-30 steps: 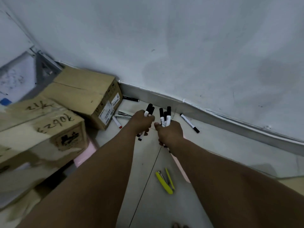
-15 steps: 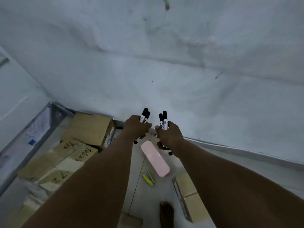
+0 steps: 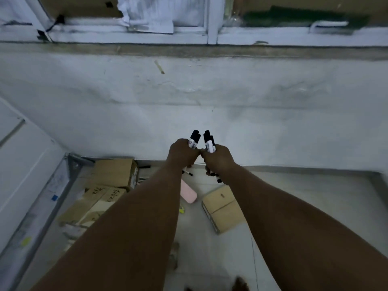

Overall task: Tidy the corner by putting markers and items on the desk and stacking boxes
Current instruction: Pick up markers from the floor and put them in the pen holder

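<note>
My left hand (image 3: 182, 155) grips a bunch of black-capped white markers (image 3: 193, 140), caps pointing up. Right beside it, my right hand (image 3: 218, 159) grips a second bunch of markers (image 3: 209, 142). Both hands are held out in front of the white wall, well above the floor. Down on the floor lie cardboard boxes (image 3: 114, 172) in the left corner, one with handwriting (image 3: 100, 198), and a smaller flat box (image 3: 223, 207) to the right. A loose marker (image 3: 188, 173) lies on the floor below my left hand.
A pink oblong item (image 3: 188, 194) and a yellow item (image 3: 181, 210) lie on the floor between my arms. A window ledge (image 3: 189, 49) with papers and cardboard above it runs along the top. A white panel (image 3: 23, 156) stands at the left. A bare foot (image 3: 240, 284) shows at the bottom.
I have risen from the floor: the boxes and floor items dropped lower and shrank in view, and the window ledge came into sight. Both hands keep their markers and moved closer together.
</note>
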